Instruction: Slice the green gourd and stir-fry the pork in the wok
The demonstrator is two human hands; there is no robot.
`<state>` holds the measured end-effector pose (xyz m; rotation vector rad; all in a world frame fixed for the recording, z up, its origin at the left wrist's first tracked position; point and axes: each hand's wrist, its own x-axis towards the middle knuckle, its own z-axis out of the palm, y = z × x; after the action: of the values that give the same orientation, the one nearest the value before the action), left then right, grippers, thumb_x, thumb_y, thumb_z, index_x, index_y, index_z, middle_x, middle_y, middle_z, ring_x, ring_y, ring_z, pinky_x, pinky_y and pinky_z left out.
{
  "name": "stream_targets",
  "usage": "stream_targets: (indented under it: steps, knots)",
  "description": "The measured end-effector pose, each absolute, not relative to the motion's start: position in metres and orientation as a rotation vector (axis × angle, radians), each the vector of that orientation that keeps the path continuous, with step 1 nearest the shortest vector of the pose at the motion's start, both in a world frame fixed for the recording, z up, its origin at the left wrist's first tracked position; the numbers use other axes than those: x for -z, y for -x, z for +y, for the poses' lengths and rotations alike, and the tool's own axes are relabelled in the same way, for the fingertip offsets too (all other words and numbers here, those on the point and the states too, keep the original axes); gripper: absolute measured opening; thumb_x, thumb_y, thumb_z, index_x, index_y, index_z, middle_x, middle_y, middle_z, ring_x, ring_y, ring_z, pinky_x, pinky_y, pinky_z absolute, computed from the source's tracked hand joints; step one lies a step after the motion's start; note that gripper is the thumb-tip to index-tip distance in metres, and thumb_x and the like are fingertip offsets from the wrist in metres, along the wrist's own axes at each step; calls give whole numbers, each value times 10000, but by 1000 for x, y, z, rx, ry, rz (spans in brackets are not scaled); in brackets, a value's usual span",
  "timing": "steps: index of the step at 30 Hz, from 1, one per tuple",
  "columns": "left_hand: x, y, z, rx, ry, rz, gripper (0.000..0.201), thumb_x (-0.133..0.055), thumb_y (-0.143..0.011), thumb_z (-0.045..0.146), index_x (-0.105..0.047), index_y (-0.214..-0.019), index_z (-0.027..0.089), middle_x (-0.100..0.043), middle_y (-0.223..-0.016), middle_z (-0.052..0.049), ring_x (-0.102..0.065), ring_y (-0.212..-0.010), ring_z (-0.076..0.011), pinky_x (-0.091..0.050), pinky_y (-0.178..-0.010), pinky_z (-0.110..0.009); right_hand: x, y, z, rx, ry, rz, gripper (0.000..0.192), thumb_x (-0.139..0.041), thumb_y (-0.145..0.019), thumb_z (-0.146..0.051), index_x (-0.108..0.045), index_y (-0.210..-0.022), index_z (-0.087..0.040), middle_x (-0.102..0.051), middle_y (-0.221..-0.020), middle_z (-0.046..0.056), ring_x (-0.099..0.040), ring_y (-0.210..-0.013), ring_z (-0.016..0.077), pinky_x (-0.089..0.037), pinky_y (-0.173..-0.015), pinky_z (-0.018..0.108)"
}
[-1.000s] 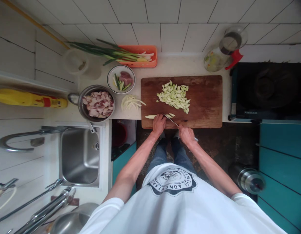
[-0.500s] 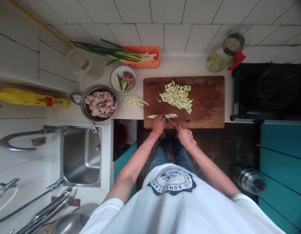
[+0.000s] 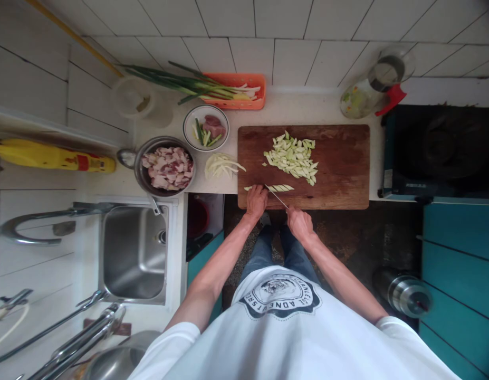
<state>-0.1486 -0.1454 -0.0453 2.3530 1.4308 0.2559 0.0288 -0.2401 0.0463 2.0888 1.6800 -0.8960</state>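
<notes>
While the left hand (image 3: 256, 201) presses one pale green strip (image 3: 254, 187) onto the near edge of the rectangular wooden board (image 3: 339, 158), the right hand (image 3: 300, 223), fingers clenched, grips one thin steel knife (image 3: 276, 196); a heap of slices (image 3: 294, 158) lies farther.

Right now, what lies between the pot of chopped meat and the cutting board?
A small heap of pale vegetable strips on the counter, seen in the head view.

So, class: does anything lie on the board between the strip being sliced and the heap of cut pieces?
Nothing visible does. The pale strip lies at the near edge of the cutting board, under the left hand and the knife in the right hand. Bare wood separates it from the heap.
</notes>
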Motion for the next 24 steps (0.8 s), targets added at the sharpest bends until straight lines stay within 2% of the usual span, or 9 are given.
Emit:
stream_targets:
  steps: [5, 8, 16, 24]
  knots:
    - [49, 156, -147, -325, -2373, 1405, 248, -520, -1057, 202, -768, -1075, 195, -710, -1115, -149, -608, -1064, -324, -485, -908, -457, -39, -26, -237, 908, -2145, 1683, 403, -283, -1161, -358, -617, -1308, -187, -761, -1173, 149, -760, -1045, 247, -486, -841, 301]
    - [51, 166, -147, -364, -2356, 1419, 248, -522, -1058, 201, -762, -1124, 200, -713, -1159, -146, -606, -1096, -322, -485, -942, -461, -45, -23, -241, 927, -2143, 1712, 403, -273, -1164, -357, -608, -1317, -194, -758, -1182, 143, -761, -1014, 240, -485, -837, 301]
    - [55, 170, -146, -349, -2347, 1427, 232, -536, -1038, 178, -765, -1003, 193, -693, -1098, -155, -598, -1098, -342, -485, -969, -489, -43, -5, -236, 894, -2129, 1671, 374, -295, -1156, -319, -621, -1286, -187, -765, -1141, 154, -772, -967, 246, -485, -829, 312]
    - [56, 189, -148, -484, -2297, 1452, 232, -538, -1054, 198, -758, -1126, 205, -695, -1198, -144, -587, -1121, -318, -501, -973, -466, -47, -2, -241, 943, -2147, 1734, 365, -289, -1164, -341, -605, -1284, -206, -757, -1181, 128, -762, -985, 229, -483, -829, 296]
